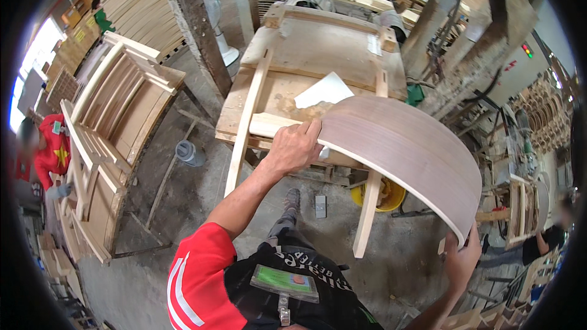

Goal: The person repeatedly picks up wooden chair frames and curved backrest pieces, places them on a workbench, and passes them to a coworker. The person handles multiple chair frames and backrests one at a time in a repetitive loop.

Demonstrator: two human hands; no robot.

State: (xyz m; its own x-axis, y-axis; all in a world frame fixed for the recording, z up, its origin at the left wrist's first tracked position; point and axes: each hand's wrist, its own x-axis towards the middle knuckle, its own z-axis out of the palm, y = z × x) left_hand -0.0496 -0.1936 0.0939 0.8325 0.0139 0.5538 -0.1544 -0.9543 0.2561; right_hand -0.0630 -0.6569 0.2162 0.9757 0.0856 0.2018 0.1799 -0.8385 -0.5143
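Observation:
A wide curved wooden panel [403, 140], grey-brown on its upper face with a pale edge, arches in front of me on the right. My left hand [295, 145] grips its left end close to the workbench. Down at the lower right end, my right hand [461, 260] has hold of the same panel, fingers on its edge. Under and beside it two pale wooden bars, a left bar [249, 122] and a right bar [367, 214], stick out from the wooden workbench [293, 79] toward me. A white sheet [323, 90] lies on the bench by the panel.
A yellow tub [391, 195] stands under the bench, right of a small grey block [321, 206] on the floor. At left a table holds pale chair frames [116, 91], with a person in red [52, 146] beside it. A metal post [195, 24] rises behind.

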